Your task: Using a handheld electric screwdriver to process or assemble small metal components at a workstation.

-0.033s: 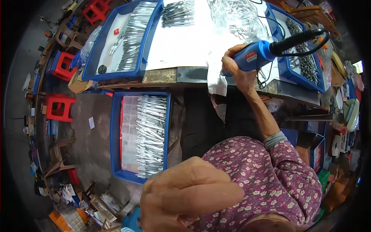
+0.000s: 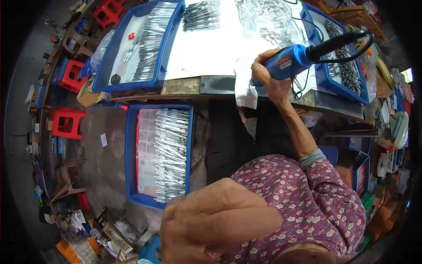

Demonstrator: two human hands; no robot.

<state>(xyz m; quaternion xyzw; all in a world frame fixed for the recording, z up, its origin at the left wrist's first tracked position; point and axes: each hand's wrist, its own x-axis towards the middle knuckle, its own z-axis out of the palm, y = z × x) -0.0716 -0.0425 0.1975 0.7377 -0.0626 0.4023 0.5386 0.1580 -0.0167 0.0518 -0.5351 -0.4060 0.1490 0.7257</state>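
Note:
At the table's front edge, my right hand (image 2: 274, 83) grips a blue electric screwdriver (image 2: 288, 62). The tool lies nearly level, its tip end to the left beside a hanging white cloth (image 2: 245, 90). A black cord (image 2: 336, 46) leaves its back end toward the right. Close to the camera, my left hand (image 2: 220, 215) is raised in front of my flowered top, fingers curled and pressed together. Whatever those fingers hold, if anything, is hidden. Below and left of the table, a blue tray (image 2: 130, 154) is filled with many thin silvery pen-like parts (image 2: 172, 149).
On the table, a blue tray (image 2: 162, 66) at left holds silvery rods; dark-tipped rods (image 2: 201, 15) lie beside it. Clear plastic bags of parts (image 2: 268, 20) sit at the back. Another blue tray (image 2: 325, 79) at right has small dark parts. Red stools (image 2: 68, 123) stand left.
My left hand has shifted slightly to the right. My right hand and the screwdriver stay practically where they were.

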